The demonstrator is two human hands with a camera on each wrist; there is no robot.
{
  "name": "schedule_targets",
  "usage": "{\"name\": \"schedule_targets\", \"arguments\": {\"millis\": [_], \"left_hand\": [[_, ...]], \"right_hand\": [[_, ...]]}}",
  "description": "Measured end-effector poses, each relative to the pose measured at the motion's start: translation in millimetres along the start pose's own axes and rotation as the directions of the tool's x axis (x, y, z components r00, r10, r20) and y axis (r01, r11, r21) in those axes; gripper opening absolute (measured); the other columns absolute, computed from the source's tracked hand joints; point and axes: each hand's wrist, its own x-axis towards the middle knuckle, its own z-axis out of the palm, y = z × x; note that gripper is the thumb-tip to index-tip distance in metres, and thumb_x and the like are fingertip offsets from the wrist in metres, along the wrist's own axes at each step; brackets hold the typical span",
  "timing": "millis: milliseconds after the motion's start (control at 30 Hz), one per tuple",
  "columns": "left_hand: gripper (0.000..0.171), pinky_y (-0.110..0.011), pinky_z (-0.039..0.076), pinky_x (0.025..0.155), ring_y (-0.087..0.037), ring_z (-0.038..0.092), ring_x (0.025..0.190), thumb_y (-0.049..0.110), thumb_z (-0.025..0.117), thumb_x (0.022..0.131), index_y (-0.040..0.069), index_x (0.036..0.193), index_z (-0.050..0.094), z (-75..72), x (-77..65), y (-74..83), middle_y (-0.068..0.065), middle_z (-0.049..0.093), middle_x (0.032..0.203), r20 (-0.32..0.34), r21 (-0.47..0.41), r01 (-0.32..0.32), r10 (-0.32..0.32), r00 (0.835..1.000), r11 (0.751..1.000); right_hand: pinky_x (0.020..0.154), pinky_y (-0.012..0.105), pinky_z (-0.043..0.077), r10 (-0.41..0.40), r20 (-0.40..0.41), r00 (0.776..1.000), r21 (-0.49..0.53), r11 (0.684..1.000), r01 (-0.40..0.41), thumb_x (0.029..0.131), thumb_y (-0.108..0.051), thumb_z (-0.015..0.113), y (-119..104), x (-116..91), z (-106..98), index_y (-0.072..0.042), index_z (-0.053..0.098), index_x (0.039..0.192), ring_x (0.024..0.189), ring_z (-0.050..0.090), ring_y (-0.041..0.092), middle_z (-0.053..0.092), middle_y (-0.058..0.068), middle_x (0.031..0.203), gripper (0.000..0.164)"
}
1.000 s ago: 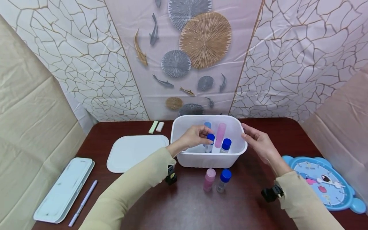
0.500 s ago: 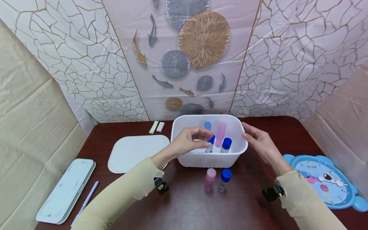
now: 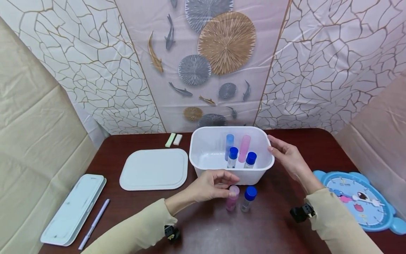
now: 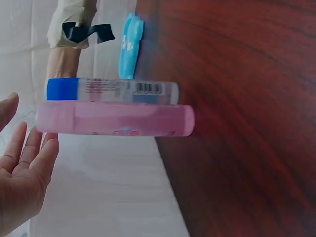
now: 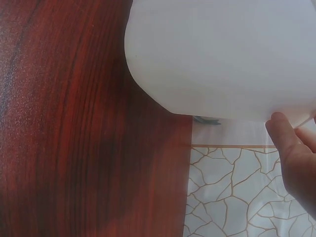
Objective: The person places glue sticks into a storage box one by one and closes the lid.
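Observation:
My left hand [image 3: 210,188] reaches to a pink glue stick [image 3: 232,201] upright on the table. In the left wrist view its thumb and fingers are spread around the cap end, with a gap showing. Beside the pink stick stands a clear glue stick [image 3: 248,199] with a blue cap. My right hand [image 3: 289,158] touches the right rim of a white plastic bin [image 3: 219,174], its thumb against the outer wall in the right wrist view. Inside the bin stand two blue-capped glue sticks [image 3: 233,157], a light blue stick [image 3: 229,143] and a pink one [image 3: 244,146].
Left of the bin lies a white lid [image 3: 153,169], with a green and a white block [image 3: 177,139] behind it. A pale flat case [image 3: 74,208] and a lavender pen [image 3: 94,222] lie far left. A blue toy clock [image 3: 355,201] lies at the right.
My left hand has let go of the blue-capped glue stick in the bin, then moved out toward the front to the pink glue stick. The right hand stays at the bin's rim.

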Motion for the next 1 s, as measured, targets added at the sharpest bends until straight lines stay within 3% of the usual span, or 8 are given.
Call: {"name": "schedule_targets", "arguments": {"millis": [133,267,367,467,667,833,1000], "left_hand": [[0.038,-0.031,0.049,0.094,-0.012,0.062,0.101,-0.008,0.068,0.079,-0.010,0.116,0.058,2.9,-0.2,-7.0,-0.027,0.060,0.116,0.001,-0.017,0.003,-0.003,1.000,1.000],[0.038,-0.036,0.048,0.095,-0.006,0.061,0.096,-0.008,0.069,0.079,-0.010,0.115,0.058,5.1,-0.2,-12.2,-0.028,0.060,0.116,-0.002,-0.016,0.004,-0.004,1.000,1.000],[0.037,-0.034,0.049,0.094,-0.004,0.061,0.094,-0.008,0.069,0.078,-0.010,0.114,0.059,6.0,-0.5,-15.3,-0.027,0.061,0.115,-0.014,-0.007,0.007,-0.007,1.000,1.000],[0.037,-0.028,0.050,0.091,-0.003,0.061,0.092,-0.009,0.069,0.078,-0.009,0.114,0.059,6.4,-0.2,-19.5,-0.026,0.062,0.113,-0.022,-0.001,0.001,-0.001,1.000,1.000],[0.035,-0.025,0.052,0.087,-0.003,0.062,0.090,-0.008,0.070,0.078,-0.008,0.111,0.062,7.5,-0.7,-20.8,-0.024,0.064,0.111,-0.029,0.006,0.004,-0.004,1.000,1.000],[0.034,-0.024,0.054,0.082,-0.003,0.063,0.086,-0.007,0.072,0.077,-0.006,0.110,0.064,5.7,-4.2,-4.5,-0.023,0.066,0.105,-0.010,0.018,-0.003,0.003,1.000,1.000],[0.035,-0.029,0.053,0.085,-0.006,0.063,0.089,-0.006,0.070,0.079,-0.007,0.113,0.061,-9.0,-5.6,35.7,-0.022,0.066,0.106,0.013,0.010,-0.047,0.047,0.999,0.999]], "right_hand": [[0.091,0.024,0.044,-0.009,0.001,1.000,0.013,1.000,0.009,0.098,-0.030,0.050,1,0,0,-0.007,0.026,0.148,0.128,0.044,0.034,0.033,0.020,0.149,0.060],[0.086,0.014,0.046,-0.023,0.000,1.000,0.052,0.998,0.023,0.097,-0.028,0.052,3,0,0,-0.006,0.027,0.147,0.117,0.053,0.010,0.033,0.020,0.148,0.060],[0.084,0.012,0.046,-0.027,-0.002,1.000,0.067,0.997,0.027,0.097,-0.028,0.052,3,1,0,-0.005,0.028,0.147,0.108,0.051,-0.004,0.033,0.021,0.148,0.060],[0.084,0.012,0.046,-0.019,-0.005,1.000,0.058,0.998,0.020,0.097,-0.028,0.052,3,1,0,-0.006,0.028,0.147,0.112,0.052,0.001,0.033,0.020,0.148,0.060],[0.088,0.019,0.046,-0.011,0.004,1.000,0.038,0.999,0.010,0.098,-0.027,0.051,2,0,1,-0.006,0.026,0.148,0.129,0.042,0.034,0.032,0.019,0.149,0.059],[0.087,0.017,0.046,-0.024,0.006,1.000,0.036,0.999,0.024,0.098,-0.027,0.051,3,0,1,-0.005,0.026,0.148,0.130,0.039,0.038,0.032,0.020,0.149,0.059],[0.086,0.014,0.046,-0.028,0.003,1.000,0.045,0.999,0.028,0.097,-0.028,0.051,3,1,0,-0.005,0.027,0.147,0.125,0.048,0.021,0.032,0.020,0.149,0.060]]}}
